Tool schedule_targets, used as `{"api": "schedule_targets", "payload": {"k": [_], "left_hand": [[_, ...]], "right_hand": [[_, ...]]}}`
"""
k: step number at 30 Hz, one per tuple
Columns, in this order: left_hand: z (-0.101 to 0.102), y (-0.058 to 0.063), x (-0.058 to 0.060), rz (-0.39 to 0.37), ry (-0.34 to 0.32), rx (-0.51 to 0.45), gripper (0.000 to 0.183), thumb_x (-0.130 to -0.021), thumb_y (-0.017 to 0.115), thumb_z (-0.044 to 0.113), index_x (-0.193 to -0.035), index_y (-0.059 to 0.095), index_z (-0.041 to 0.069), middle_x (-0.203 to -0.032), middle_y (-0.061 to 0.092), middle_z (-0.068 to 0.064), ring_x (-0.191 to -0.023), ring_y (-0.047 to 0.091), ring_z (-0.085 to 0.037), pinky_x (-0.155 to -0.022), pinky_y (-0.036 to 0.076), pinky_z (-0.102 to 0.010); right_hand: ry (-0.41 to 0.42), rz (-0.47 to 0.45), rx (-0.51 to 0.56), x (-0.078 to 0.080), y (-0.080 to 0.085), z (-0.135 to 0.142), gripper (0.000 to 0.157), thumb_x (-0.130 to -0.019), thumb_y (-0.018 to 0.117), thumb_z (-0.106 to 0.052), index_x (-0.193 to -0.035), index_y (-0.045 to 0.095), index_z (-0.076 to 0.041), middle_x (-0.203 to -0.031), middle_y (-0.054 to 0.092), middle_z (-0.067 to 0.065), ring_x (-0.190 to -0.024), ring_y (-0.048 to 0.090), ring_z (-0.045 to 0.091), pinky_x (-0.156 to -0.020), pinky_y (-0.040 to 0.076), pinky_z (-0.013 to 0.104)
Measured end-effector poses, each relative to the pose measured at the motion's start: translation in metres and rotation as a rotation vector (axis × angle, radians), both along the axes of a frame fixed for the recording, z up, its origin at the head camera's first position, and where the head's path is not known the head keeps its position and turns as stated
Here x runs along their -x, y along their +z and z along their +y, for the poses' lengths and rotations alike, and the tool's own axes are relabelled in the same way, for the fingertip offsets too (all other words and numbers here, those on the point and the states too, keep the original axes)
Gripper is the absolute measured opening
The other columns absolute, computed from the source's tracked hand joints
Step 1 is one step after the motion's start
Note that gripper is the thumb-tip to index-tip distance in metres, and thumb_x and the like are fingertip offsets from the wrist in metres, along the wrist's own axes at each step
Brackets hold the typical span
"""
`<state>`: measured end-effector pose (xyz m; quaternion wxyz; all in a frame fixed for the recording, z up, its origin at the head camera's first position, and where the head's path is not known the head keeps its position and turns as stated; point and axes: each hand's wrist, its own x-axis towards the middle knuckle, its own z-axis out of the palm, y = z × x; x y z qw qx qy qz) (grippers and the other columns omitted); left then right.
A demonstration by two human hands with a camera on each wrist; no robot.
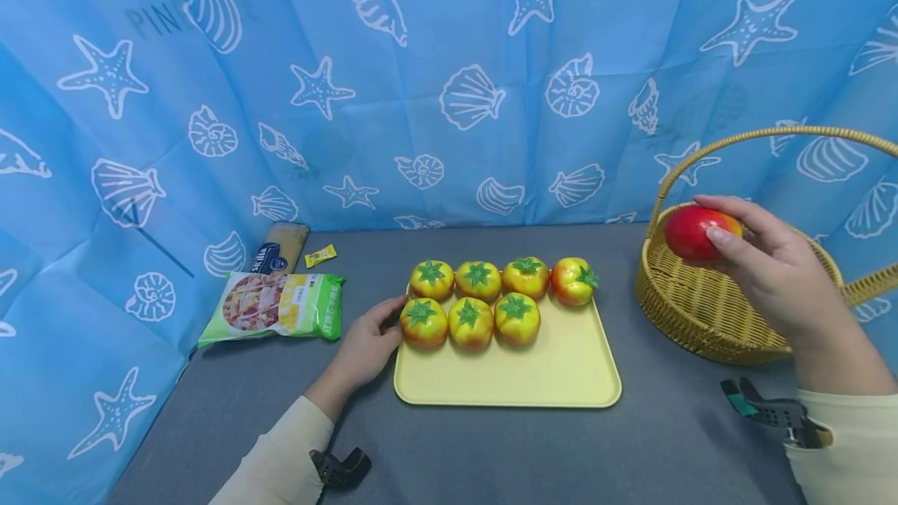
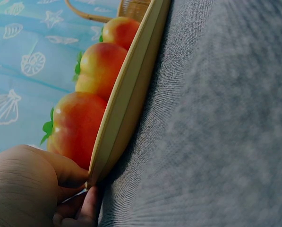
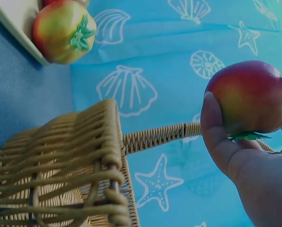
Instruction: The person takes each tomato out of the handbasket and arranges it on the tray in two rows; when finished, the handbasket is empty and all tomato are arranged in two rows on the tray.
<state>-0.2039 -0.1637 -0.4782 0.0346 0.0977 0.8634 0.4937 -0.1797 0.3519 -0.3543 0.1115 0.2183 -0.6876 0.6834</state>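
My right hand (image 1: 786,271) holds a red-and-yellow tomato (image 1: 691,234) in the air over the wicker basket (image 1: 659,314). In the right wrist view, thumb and fingers curl round this tomato (image 3: 249,97), whose green leafy top faces down. Several more tomatoes (image 1: 517,320) stand in two rows on a pale yellow tray (image 1: 505,376). One tomato (image 1: 573,281) at the back right leans with its leaves to the right. At the tray's left side is my left hand (image 1: 365,345); the left wrist view shows thumb and fingers pinching the rim (image 2: 126,85).
The basket's tall arched handle (image 1: 800,131) rises above its rim on the right. Left of the tray lie a green food packet (image 1: 281,306), a brown-and-dark pack (image 1: 281,248) and a small yellow sachet (image 1: 320,256). A blue shell-print curtain (image 1: 421,100) hangs behind the grey table (image 1: 449,458).
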Motion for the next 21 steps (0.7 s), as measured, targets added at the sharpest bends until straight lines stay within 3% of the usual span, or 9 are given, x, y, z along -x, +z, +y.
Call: {"api": "schedule_targets", "payload": {"k": [4, 9, 21], "left_hand": [[0.0, -0.001, 0.0, -0.002, 0.002, 0.002, 0.056, -0.103, 0.059, 0.004, -0.159, 0.055, 0.003, -0.159, 0.054, -0.017, -0.15, 0.045, -0.035, -0.119, 0.039, -0.057], [0.0, -0.002, 0.0, -0.004, 0.003, 0.004, 0.056, -0.103, 0.059, 0.004, -0.159, 0.055, 0.003, -0.159, 0.054, -0.016, -0.149, 0.046, -0.035, -0.118, 0.041, -0.057], [0.0, 0.0, 0.0, -0.01, 0.002, 0.002, 0.056, -0.103, 0.059, 0.004, -0.159, 0.055, 0.004, -0.159, 0.054, -0.016, -0.15, 0.045, -0.035, -0.118, 0.041, -0.057]], "right_hand": [[-0.01, -0.017, 0.014, -0.002, 0.002, -0.004, 0.051, -0.106, 0.051, 0.017, -0.154, 0.055, 0.001, -0.15, 0.045, 0.015, -0.117, 0.064, 0.018, -0.088, 0.059, 0.022], [-0.119, -0.066, -0.133, -0.004, 0.003, -0.013, 0.054, -0.1, 0.063, 0.017, -0.149, 0.059, -0.006, -0.144, 0.048, 0.01, -0.114, 0.066, 0.015, -0.083, 0.059, 0.019], [-0.089, -0.086, -0.413, -0.003, -0.004, -0.034, 0.061, -0.099, 0.074, 0.007, -0.154, 0.055, -0.011, -0.144, 0.046, 0.006, -0.101, 0.069, 0.015, -0.079, 0.062, 0.025]]}}
